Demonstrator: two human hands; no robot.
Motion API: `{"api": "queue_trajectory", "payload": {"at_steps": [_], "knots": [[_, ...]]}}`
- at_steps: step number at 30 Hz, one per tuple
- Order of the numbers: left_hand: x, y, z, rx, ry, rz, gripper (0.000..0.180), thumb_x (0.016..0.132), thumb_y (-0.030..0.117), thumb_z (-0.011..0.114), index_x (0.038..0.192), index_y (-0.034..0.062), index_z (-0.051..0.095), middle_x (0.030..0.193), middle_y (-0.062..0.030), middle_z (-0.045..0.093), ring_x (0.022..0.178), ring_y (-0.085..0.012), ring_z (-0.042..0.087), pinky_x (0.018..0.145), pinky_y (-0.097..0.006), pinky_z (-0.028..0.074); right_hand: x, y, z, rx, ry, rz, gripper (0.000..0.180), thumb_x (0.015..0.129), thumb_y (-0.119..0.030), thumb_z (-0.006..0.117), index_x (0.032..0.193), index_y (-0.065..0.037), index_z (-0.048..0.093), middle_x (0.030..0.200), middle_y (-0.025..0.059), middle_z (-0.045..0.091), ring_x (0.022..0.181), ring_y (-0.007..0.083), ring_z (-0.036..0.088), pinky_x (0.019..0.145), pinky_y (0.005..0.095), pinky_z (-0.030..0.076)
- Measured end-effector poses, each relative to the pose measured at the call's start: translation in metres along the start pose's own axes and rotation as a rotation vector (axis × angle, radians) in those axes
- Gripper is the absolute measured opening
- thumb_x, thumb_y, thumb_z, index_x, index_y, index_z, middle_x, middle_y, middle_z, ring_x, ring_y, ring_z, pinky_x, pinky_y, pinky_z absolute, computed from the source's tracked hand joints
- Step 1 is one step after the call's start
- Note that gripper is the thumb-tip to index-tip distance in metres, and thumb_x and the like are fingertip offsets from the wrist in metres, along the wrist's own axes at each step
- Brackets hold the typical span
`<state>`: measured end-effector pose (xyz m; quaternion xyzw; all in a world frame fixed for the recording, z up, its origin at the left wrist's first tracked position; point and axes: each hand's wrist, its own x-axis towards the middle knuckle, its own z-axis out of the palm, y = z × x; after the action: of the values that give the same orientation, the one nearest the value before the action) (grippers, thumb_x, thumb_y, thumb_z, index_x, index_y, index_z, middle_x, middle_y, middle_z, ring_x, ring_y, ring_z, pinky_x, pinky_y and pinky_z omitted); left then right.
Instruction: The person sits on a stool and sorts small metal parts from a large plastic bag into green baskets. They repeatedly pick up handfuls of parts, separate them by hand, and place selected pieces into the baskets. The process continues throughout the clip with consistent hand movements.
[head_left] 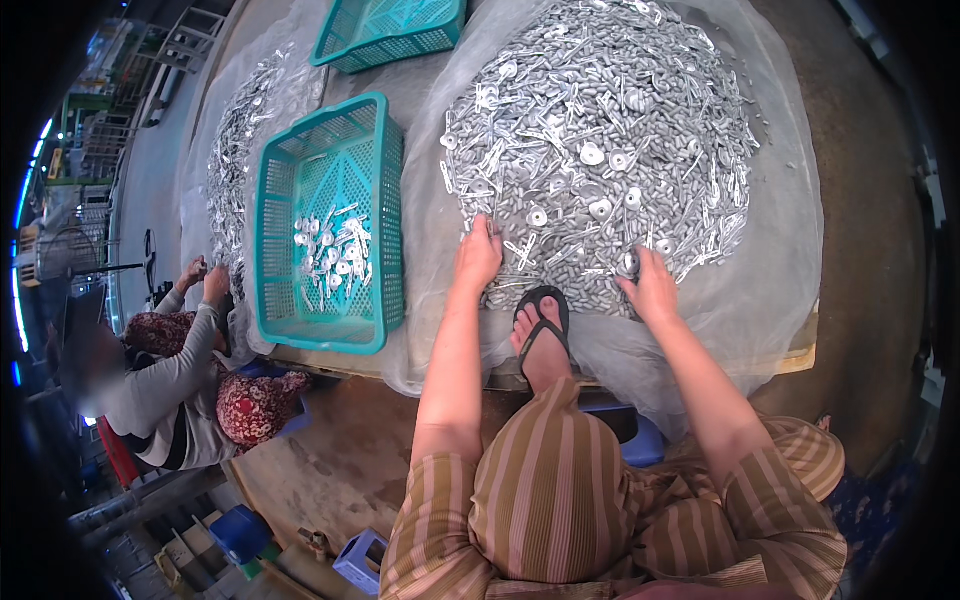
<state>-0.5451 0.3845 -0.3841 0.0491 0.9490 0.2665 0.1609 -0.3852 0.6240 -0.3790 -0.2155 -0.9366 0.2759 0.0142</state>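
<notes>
A wide heap of small silver metal parts [600,150] lies in front of me: short stubby pieces, long slim pieces and round discs with a centre hole. At its near left edge my left hand [479,256] has its fingers drawn together against the parts; whatever they grip is too small to name. My right hand [652,288], at the near right edge, pinches a small round metal part [630,264] between thumb and fingers. A few slim pieces [521,252] lie crossed between my hands.
Left of the heap stands a teal plastic basket [384,200] holding some discs and slim pieces. Another teal basket [390,52] is farther back. Clear plastic sheeting [770,250] lies under the heap. My sandalled foot [543,335] rests at the near edge. A co-worker [165,385] handles another pile.
</notes>
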Motion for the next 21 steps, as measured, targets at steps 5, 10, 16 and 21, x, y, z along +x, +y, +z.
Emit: {"api": "queue_trajectory", "payload": {"at_steps": [5,10,16,21], "knots": [[-0.009,0.000,0.000,0.269,-0.065,0.272,0.017,0.079,0.016,0.058,0.094,0.0088,0.056,0.089,-0.0147,0.062,0.086,-0.0340,0.058,0.074,-0.044,0.047,0.007,0.006,0.003,-0.174,-0.116,-0.057,0.031,0.072,-0.017,0.068,0.097,-0.005,0.054,0.092,0.0155,0.054,0.082,0.0343,0.058,0.069,0.0411,0.048],[-0.012,-0.001,0.006,0.422,-0.076,0.378,0.023,0.073,0.020,0.065,0.094,0.0107,0.060,0.096,-0.0071,0.062,0.095,-0.0265,0.056,0.077,-0.039,0.047,0.010,0.022,0.003,-0.068,0.084,-0.040,0.016,0.075,-0.015,0.064,0.083,-0.002,0.059,0.083,0.0174,0.056,0.074,0.0347,0.058,0.068,0.0417,0.047],[-0.009,-0.017,0.007,0.245,-0.088,0.208,0.023,0.082,0.018,0.055,0.100,0.0040,0.055,0.093,-0.0187,0.061,0.091,-0.0359,0.057,0.076,-0.045,0.046,0.013,0.045,-0.025,1.071,-0.215,0.573,0.017,0.077,-0.016,0.064,0.088,-0.004,0.059,0.079,0.0021,0.060,0.064,0.0118,0.056,0.052,0.0226,0.041],[-0.005,0.005,0.009,0.135,-0.039,0.119,0.026,0.084,0.022,0.053,0.104,0.0056,0.052,0.088,-0.0217,0.062,0.086,-0.0396,0.059,0.074,-0.046,0.046,0.004,0.037,-0.046,1.551,-0.295,0.670,0.032,0.074,-0.010,0.056,0.106,-0.010,0.051,0.087,0.0055,0.060,0.070,0.0173,0.059,0.049,0.0249,0.044]]}}
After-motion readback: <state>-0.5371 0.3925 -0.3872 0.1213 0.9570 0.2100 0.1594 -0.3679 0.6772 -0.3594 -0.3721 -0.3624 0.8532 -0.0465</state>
